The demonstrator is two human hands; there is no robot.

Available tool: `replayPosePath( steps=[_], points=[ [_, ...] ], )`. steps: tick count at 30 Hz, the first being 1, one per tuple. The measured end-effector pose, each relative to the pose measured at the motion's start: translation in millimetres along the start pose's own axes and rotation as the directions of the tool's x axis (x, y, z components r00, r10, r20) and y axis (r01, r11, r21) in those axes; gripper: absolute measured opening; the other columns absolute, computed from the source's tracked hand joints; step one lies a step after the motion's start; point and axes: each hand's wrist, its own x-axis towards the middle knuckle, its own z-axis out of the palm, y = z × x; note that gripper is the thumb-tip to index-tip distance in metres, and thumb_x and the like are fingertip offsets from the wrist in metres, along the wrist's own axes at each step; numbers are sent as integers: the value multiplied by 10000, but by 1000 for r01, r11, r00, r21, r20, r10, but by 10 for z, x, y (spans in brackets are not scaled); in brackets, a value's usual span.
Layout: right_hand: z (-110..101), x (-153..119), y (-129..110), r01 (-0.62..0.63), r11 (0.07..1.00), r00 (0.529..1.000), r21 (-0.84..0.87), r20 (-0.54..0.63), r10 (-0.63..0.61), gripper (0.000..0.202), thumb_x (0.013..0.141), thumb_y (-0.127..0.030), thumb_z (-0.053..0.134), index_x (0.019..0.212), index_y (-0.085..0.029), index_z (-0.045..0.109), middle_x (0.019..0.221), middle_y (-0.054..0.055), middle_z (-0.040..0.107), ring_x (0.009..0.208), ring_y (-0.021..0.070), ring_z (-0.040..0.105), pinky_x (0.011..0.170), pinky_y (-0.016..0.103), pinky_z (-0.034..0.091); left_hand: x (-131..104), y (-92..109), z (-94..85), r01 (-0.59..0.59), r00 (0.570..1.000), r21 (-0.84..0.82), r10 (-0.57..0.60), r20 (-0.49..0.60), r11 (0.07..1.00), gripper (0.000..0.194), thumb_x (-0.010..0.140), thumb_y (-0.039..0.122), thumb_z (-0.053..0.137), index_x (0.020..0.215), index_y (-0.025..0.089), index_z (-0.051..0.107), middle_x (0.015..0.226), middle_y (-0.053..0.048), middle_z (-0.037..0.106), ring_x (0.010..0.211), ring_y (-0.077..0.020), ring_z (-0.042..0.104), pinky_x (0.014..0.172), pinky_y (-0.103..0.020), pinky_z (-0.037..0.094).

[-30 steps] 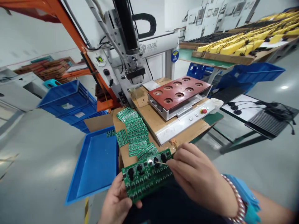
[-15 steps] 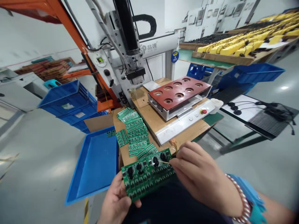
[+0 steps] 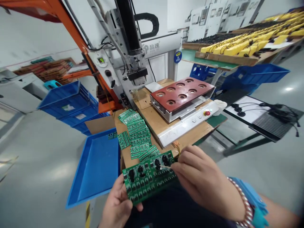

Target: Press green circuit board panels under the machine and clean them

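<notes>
My left hand (image 3: 120, 202) grips the left end of a green circuit board (image 3: 148, 186), thumb on top and fingers beneath. Along its upper rows sit several black round components (image 3: 157, 164). My right hand (image 3: 197, 177) pinches a thin pale stick (image 3: 165, 167), perhaps a toothpick or swab stick. The stick's tip reaches the black component right of the board's middle. More green circuit boards (image 3: 139, 129) lie overlapping on the bench just beyond the held one.
A red fixture plate with round holes (image 3: 182, 93) stands on the bench under a machine head (image 3: 137, 74). In front is a control panel with a red button (image 3: 207, 113). A blue tray (image 3: 97, 167) stands left, stacked blue bins (image 3: 68, 101) behind it.
The stick's tip has shifted slightly down at the same black component, and my right hand has moved slightly left. My left hand still holds the board in nearly the same place.
</notes>
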Motion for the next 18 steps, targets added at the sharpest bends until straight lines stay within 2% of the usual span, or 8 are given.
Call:
replayPosePath(
  steps=[7,13,18],
  points=[
    [-18,-4,-8,-12,1000,999,-8,39,12,172,822,-73,440,800,-153,591,694,28,478,701,145,352,630,311,293,25,-11,-24,-17,999,2,17,47,1000,578,483,305,837,1030,296,650,707,14,704,459,-133,578,391,-224,477],
    [-30,16,-30,-1,1000,999,10,43,1,170,831,-88,433,789,-152,584,696,28,479,708,145,361,624,302,296,-8,6,30,0,1000,-3,0,-7,1000,579,455,301,850,1000,300,655,709,26,704,454,-127,569,389,-221,466],
    [-14,9,-10,-17,1000,998,0,56,17,168,835,-97,435,807,-161,587,707,29,487,711,147,366,633,309,297,-9,6,40,0,1000,6,0,-4,1000,566,464,315,843,994,285,648,674,28,687,438,-123,560,392,-224,463]
  ],
)
